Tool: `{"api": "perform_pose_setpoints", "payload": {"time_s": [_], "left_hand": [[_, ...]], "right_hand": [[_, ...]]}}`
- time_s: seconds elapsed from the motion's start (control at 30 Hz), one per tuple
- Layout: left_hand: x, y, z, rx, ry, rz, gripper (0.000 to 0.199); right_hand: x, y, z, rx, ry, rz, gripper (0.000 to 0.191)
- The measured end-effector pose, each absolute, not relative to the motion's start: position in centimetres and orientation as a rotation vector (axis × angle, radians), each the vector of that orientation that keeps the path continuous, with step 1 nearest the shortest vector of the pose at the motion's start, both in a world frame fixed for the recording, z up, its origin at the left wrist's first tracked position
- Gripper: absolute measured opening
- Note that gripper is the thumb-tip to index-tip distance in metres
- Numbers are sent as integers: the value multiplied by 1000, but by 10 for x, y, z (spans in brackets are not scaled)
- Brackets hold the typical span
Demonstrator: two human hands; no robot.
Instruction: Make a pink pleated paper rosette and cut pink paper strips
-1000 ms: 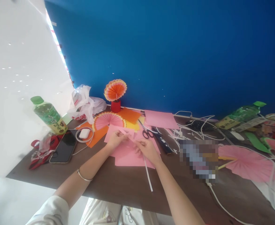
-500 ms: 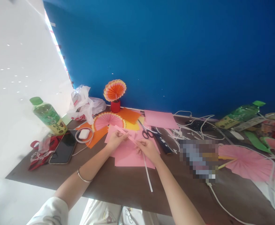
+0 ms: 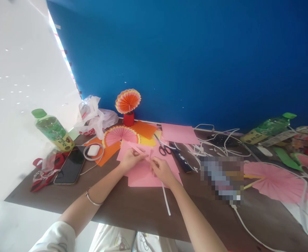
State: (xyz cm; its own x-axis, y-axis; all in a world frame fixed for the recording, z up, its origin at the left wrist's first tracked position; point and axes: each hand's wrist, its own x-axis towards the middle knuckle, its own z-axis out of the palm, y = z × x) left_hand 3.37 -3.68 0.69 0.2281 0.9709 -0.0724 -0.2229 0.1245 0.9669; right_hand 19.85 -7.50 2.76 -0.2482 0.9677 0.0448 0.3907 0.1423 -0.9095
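A narrow folded strip of pink paper (image 3: pixel 134 148) is held between my hands above the sheets. My left hand (image 3: pixel 130 159) pinches it with thumb and fingers, its far end sticking out past them. Close by on the right, my right hand (image 3: pixel 162 170) is closed on the strip's other part, where a short piece stands up at the fingertips. Pink paper sheets (image 3: pixel 140 180) lie in a stack beneath both hands. A thin white strip (image 3: pixel 166 201) runs from under my right hand toward the table edge. Dark-handled scissors (image 3: pixel 165 150) rest just beyond that hand.
Behind the sheets lie a pink pleated paper fan (image 3: pixel 121 135) and an orange paper flower (image 3: pixel 128 100) in a red pot (image 3: pixel 128 119). A phone (image 3: pixel 70 166) and a bottle (image 3: pixel 55 131) stand left. White cables (image 3: pixel 226 143) and another pink fan (image 3: pixel 278 182) spread right.
My right hand has shifted slightly left, closer to my left hand. The strip, which ran straight between both hands, now appears bent up at the right fingertips.
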Motion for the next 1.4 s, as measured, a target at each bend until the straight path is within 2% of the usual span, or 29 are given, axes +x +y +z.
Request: {"api": "perform_pose_setpoints", "payload": {"time_s": [0.2,0.4,0.57,0.73,1.07,1.23,1.4], "left_hand": [[34,-37,6,893,761,1128,41],[31,-35,6,873,744,1119,38],[30,-32,7,730,684,1189,33],[27,-28,7,634,687,1256,27],[24,-26,9,528,712,1285,34],[22,-23,6,520,753,1320,31],[28,-30,7,687,697,1212,37]], "right_hand": [[196,-75,31,-1349,-1769,960,28],[193,-77,28,-1349,-1791,1107,30],[193,-74,26,-1299,-1825,1024,30],[195,-74,28,-1259,-1847,1082,27],[194,-76,32,-1257,-1830,1109,29],[196,-75,34,-1295,-1805,1121,31],[197,-74,34,-1307,-1755,1087,31]]}}
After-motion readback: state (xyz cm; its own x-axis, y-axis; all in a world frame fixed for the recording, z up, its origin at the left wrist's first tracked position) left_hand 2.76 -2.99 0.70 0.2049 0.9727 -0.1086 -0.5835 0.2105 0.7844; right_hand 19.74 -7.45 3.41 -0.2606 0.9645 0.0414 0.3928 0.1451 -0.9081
